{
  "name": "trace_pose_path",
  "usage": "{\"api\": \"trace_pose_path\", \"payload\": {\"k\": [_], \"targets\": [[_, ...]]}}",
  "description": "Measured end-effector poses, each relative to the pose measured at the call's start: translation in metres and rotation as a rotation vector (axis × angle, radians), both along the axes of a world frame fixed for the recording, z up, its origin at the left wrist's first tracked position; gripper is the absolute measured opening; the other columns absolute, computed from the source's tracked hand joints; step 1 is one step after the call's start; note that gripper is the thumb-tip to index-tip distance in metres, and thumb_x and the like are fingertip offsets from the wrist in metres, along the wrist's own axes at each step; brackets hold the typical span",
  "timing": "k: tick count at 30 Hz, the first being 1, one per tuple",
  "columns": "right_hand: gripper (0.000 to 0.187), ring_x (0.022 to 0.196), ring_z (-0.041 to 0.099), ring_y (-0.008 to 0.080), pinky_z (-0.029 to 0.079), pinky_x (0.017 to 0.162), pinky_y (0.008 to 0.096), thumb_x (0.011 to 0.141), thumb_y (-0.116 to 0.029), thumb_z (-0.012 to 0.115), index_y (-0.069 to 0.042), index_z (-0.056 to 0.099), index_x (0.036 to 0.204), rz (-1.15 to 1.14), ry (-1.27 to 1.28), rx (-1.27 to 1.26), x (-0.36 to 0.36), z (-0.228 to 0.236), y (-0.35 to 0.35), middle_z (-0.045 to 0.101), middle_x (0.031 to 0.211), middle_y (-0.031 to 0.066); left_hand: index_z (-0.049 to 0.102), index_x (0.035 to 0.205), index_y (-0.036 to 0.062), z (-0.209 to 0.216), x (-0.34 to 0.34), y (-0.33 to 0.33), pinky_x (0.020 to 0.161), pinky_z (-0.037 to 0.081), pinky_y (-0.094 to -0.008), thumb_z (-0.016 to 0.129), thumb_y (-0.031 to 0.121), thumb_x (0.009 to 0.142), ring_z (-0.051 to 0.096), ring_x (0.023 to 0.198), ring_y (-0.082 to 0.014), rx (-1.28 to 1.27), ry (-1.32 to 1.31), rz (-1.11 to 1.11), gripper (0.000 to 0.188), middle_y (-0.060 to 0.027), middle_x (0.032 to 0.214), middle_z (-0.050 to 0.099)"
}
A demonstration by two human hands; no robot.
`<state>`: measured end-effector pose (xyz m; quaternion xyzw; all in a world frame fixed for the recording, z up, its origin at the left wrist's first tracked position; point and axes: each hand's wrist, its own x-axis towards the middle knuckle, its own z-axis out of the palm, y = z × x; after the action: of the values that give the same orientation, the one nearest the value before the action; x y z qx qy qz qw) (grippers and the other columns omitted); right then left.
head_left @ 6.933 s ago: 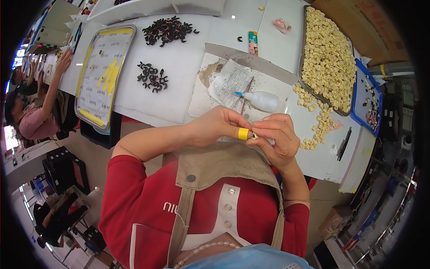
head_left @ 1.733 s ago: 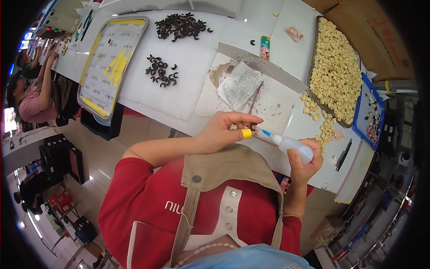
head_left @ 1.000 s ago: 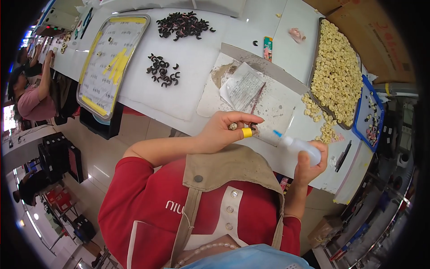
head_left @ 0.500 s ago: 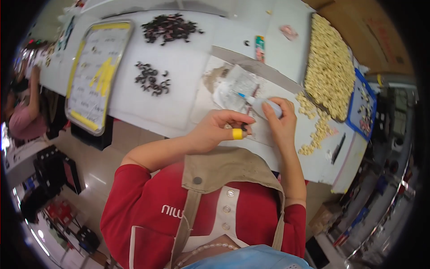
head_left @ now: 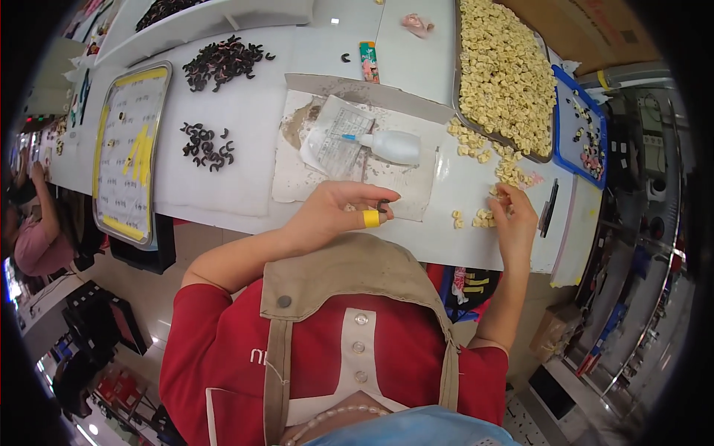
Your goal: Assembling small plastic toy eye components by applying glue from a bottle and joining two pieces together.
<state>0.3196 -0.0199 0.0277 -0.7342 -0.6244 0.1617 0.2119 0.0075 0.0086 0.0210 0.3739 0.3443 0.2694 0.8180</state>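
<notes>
My left hand, yellow tape around its thumb, pinches a small black curved piece above the table's near edge. To its right, my right hand has its thumb and forefinger apart over small cream flower-shaped pieces; I see nothing held between them. A translucent squeeze bottle with a blue tip lies on its side, on printed paper over a stained white board.
Two piles of black curved pieces lie left, beside a metal tray with yellow strips. A tray of cream pieces stands far right, beside a blue tray. A black pen lies nearby. Another person sits far left.
My right hand has put down the squeeze bottle and moved right to the loose cream pieces. My left hand still holds the black piece. The whole view has shifted right.
</notes>
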Motion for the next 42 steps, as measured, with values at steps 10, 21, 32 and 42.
{"api": "trace_pose_path", "payload": {"k": [10, 21, 32, 42], "targets": [[0.023, 0.081, 0.051, 0.0106, 0.043, 0.07, 0.0224, 0.073, 0.005, 0.061, 0.0, 0.059, 0.095, 0.331, 0.776, 0.099, -0.078, 0.005, 0.017, 0.054, 0.095, 0.0057, 0.057, 0.111, 0.0013, 0.005, 0.004, -0.008, 0.086, 0.041, -0.0236, 0.061, 0.005, 0.079, 0.056, 0.093, -0.0103, -0.148, -0.065, 0.071, 0.032, -0.0061, 0.099, 0.061], [0.036, 0.074, 0.057, 0.0199, 0.045, 0.07, 0.0286, 0.063, 0.008, 0.064, -0.008, 0.065, 0.096, 0.696, 0.393, 0.425, -0.12, 0.004, 0.02, 0.064, 0.081, 0.0035, 0.054, 0.114, -0.0004, -0.004, -0.004, -0.006, 0.091, 0.039, -0.0263, 0.057, 0.002, 0.08, 0.052, 0.102, -0.0116, -0.201, -0.195, 0.027, 0.034, -0.007, 0.111, 0.058], [0.022, 0.085, 0.048, 0.0192, 0.041, 0.075, 0.0306, 0.069, -0.003, 0.07, -0.007, 0.062, 0.09, 0.599, 0.757, 0.389, -0.126, -0.027, 0.012, 0.062, 0.086, 0.0015, 0.057, 0.111, 0.0044, -0.007, 0.0, -0.01, 0.062, 0.033, -0.0168, 0.057, 0.02, 0.086, 0.043, 0.073, -0.0014, -0.136, -0.225, -0.013, 0.029, 0.0042, 0.091, 0.057], [0.021, 0.096, 0.046, 0.0196, 0.039, 0.083, 0.03, 0.073, -0.005, 0.069, -0.005, 0.059, 0.092, 0.47, 1.108, 0.274, -0.134, -0.04, -0.001, 0.058, 0.093, 0.0053, 0.057, 0.111, 0.0052, -0.011, 0.01, -0.018, 0.054, 0.026, -0.0183, 0.054, 0.021, 0.088, 0.032, 0.061, -0.0033, -0.207, -0.286, 0.074, 0.028, 0.0072, 0.071, 0.044]]}}
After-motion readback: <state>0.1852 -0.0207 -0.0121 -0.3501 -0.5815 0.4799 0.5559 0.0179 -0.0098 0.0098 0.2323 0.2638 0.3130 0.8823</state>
